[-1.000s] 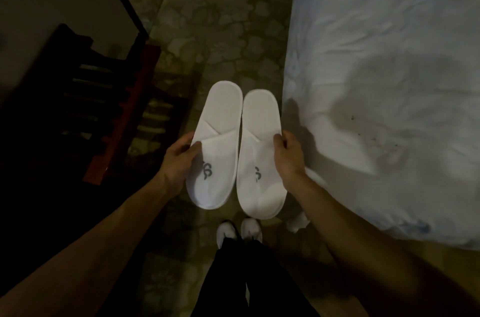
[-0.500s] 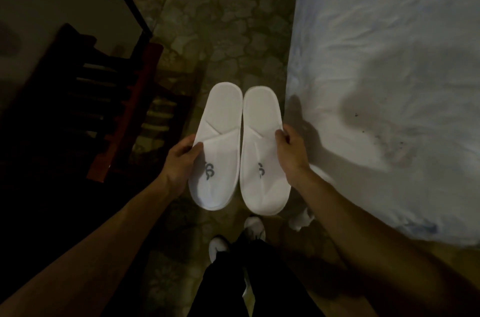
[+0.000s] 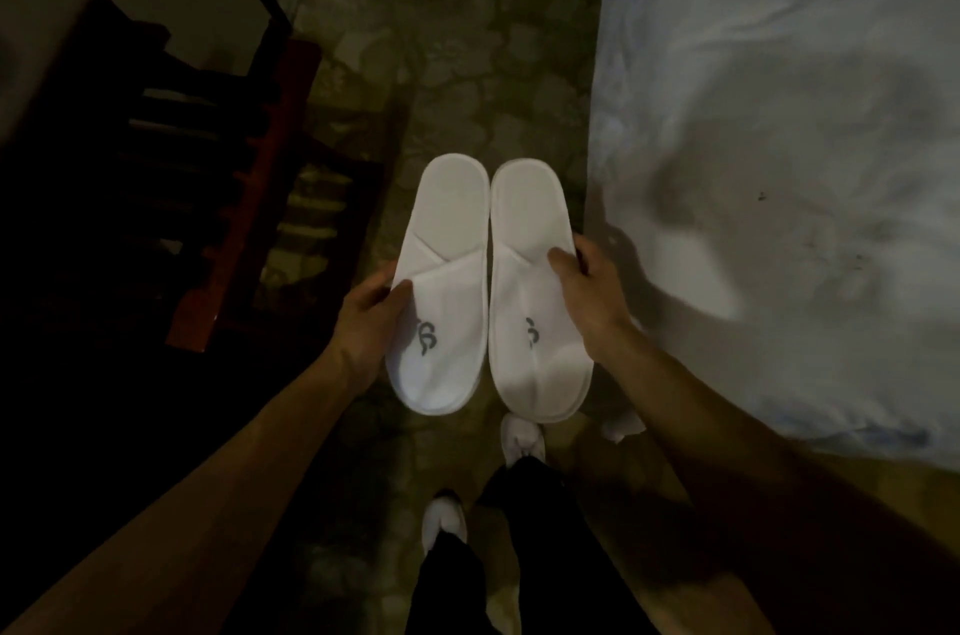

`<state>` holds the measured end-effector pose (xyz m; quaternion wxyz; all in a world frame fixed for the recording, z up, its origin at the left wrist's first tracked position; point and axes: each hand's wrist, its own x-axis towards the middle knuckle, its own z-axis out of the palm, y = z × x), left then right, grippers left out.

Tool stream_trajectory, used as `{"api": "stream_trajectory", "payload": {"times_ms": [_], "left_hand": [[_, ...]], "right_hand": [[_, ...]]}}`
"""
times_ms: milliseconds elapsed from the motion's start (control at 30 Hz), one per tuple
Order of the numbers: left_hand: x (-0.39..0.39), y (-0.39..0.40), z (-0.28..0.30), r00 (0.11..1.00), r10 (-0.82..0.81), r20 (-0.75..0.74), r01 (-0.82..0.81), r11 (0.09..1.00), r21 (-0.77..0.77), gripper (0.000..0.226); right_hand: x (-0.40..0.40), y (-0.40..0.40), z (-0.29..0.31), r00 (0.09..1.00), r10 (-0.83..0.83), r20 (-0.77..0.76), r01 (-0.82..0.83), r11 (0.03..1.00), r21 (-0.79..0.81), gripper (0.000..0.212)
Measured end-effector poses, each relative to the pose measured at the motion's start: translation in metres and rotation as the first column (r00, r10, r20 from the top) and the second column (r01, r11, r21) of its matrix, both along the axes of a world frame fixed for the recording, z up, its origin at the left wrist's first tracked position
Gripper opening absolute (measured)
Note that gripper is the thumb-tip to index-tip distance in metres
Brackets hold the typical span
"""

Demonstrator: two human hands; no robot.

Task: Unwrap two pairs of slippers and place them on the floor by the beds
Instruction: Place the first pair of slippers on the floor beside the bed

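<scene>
Two unwrapped white slippers with grey logos are held side by side above the floor, toes toward me. My left hand (image 3: 366, 317) grips the outer edge of the left slipper (image 3: 444, 281). My right hand (image 3: 587, 286) grips the outer edge of the right slipper (image 3: 535, 291). The slippers touch along their inner edges. The bed (image 3: 789, 156), covered in a white sheet, lies immediately to the right of them.
A dark wooden slatted rack (image 3: 208, 187) stands to the left by the wall. The patterned stone floor (image 3: 447, 36) runs between the rack and the bed. My feet in white shoes (image 3: 522, 439) are below the slippers. A small white object (image 3: 621, 424) lies by the bed's corner.
Both hands and the slippers have stayed together in nearly the same place. My feet have shifted apart, one stepping forward, and the view has moved slightly ahead.
</scene>
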<state>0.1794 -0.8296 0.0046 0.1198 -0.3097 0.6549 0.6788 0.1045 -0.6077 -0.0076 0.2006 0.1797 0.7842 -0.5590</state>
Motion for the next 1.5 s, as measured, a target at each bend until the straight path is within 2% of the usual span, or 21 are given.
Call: {"api": "stream_trajectory", "payload": {"times_ms": [167, 333, 467, 600, 700, 833, 933, 1067, 1200, 1300, 1500], "left_hand": [[0.000, -0.021, -0.063, 1.000, -0.018, 0.011, 0.018, 0.999, -0.035, 0.036], [-0.025, -0.037, -0.159, 1.000, -0.017, 0.023, 0.019, 0.996, -0.092, 0.036], [-0.044, -0.042, -0.266, 1.000, -0.008, 0.014, 0.010, 0.993, -0.120, 0.032], [-0.057, -0.044, -0.392, 0.999, 0.001, 0.045, 0.004, 0.995, -0.096, 0.019], [-0.070, -0.036, -0.469, 0.998, -0.042, 0.054, 0.047, 0.993, -0.105, 0.024], [-0.080, -0.018, -0.551, 0.998, -0.025, 0.053, 0.030, 0.996, -0.088, 0.031], [-0.087, -0.009, -0.588, 0.994, -0.070, 0.078, 0.076, 0.995, -0.072, 0.036], [-0.099, 0.006, -0.617, 0.990, -0.143, 0.021, 0.144, 0.981, -0.126, 0.039], [-0.107, 0.018, -0.633, 0.967, -0.255, -0.025, 0.248, 0.956, -0.154, 0.041], [-0.114, 0.026, -0.636, 0.940, -0.341, -0.023, 0.330, 0.923, -0.196, 0.038], [-0.123, 0.031, -0.648, 0.884, -0.466, 0.035, 0.451, 0.833, -0.319, 0.044]], "right_hand": [[0.006, -0.022, -0.063, 0.999, -0.004, 0.040, 0.005, 1.000, -0.023, 0.041], [-0.010, -0.042, -0.160, 1.000, -0.028, -0.002, 0.028, 1.000, 0.007, 0.045], [-0.020, -0.055, -0.268, 0.994, -0.053, -0.099, 0.061, 0.994, 0.086, 0.051], [-0.027, -0.058, -0.391, 0.990, -0.117, -0.075, 0.122, 0.991, 0.058, 0.052], [-0.033, -0.052, -0.469, 0.984, -0.166, -0.072, 0.167, 0.986, 0.021, 0.053], [-0.036, -0.035, -0.545, 0.974, -0.208, -0.096, 0.214, 0.975, 0.058, 0.050], [-0.038, -0.024, -0.579, 0.970, -0.230, -0.080, 0.236, 0.969, 0.078, 0.049], [-0.046, -0.010, -0.604, 0.964, -0.244, -0.106, 0.254, 0.964, 0.084, 0.050], [-0.058, 0.007, -0.618, 0.965, -0.227, -0.134, 0.243, 0.962, 0.125, 0.055], [-0.062, 0.020, -0.626, 0.974, -0.209, -0.093, 0.223, 0.955, 0.194, 0.059], [-0.064, 0.027, -0.633, 0.973, -0.207, -0.105, 0.227, 0.947, 0.228, 0.056]]}}
